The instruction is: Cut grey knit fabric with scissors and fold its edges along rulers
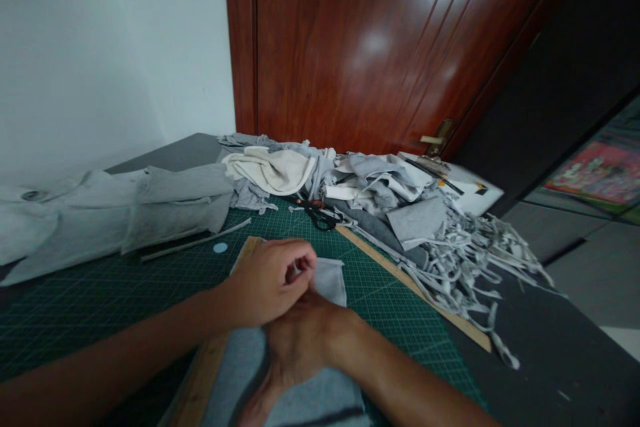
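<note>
Grey cloth [320,393] under flat right hand [295,347], left hand [267,280] curled above.

My left hand [273,280] is curled, fingertips pinching the far edge of a grey cloth piece [327,280] on the green cutting mat [100,293]. My right hand [295,347] lies flat on the same cloth, partly under the left. Black scissors [320,217] lie beyond, beside a heap of grey strips [465,260].

head cam | looks forward and down, tilted | close over cutting mat [100,293] | door [360,47] beyond
</note>
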Motion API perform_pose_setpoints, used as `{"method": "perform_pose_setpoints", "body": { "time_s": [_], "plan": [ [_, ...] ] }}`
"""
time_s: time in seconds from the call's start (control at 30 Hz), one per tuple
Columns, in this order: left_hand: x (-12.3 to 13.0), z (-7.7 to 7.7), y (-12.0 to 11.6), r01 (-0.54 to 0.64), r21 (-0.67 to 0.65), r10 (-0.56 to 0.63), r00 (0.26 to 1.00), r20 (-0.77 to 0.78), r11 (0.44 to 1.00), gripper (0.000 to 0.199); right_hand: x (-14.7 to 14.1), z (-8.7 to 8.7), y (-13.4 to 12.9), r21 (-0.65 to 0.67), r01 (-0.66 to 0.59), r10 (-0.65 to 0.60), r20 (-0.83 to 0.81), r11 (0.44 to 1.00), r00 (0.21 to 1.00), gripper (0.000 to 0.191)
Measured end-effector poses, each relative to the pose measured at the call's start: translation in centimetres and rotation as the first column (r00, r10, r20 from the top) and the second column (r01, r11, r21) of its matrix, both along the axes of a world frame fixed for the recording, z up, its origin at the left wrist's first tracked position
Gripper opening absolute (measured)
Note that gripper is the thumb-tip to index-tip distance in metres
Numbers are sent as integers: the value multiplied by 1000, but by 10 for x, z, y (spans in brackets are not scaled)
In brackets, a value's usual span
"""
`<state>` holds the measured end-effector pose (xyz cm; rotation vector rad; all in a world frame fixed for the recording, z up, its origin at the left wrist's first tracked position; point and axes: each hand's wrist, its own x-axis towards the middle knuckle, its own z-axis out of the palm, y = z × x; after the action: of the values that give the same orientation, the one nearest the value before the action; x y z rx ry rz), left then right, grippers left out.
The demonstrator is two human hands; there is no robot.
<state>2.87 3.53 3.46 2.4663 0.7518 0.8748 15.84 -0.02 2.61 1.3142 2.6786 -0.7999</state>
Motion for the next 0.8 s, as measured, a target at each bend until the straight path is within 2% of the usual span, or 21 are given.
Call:
{"method": "perform_pose_setpoints", "body": {
  "time_s": [0.03,0.1,0.2,0.27,0.37,0.47,0.63,0.8],
  "plan": [
    [-3,-1,8,-2,-60,1,1000,-13,998,15,2,6,-2,-55,-23,23,-6,998,1000,145],
    [-12,-4,21,-23,-88,21,1000,-18,996,16,4,15,-7,-50,-8,8,-4,999,1000,154],
    [-35,-4,27,-127,71,129,992,-17,989,20,5,20,-14,44,23,-23,-6,999,1000,171],
    [-50,-3,25,-210,211,217,976,-12,955,23,5,20,-16,57,23,-23,1,998,1000,174],
    [-62,-6,16,-154,327,191,978,-86,933,26,6,20,-16,14,11,-11,-4,1000,1000,173],
    [-58,-19,4,-53,275,111,974,-199,960,34,8,21,-15,-40,-14,12,-61,999,998,168],
    [-50,-42,-5,-75,248,134,965,-228,966,47,9,21,-14,-37,-35,31,-100,999,994,166],
    [-54,-48,-4,-68,272,144,953,-267,960,53,23,24,-2,-96,-126,118,-86,987,989,162]
  ]
}}
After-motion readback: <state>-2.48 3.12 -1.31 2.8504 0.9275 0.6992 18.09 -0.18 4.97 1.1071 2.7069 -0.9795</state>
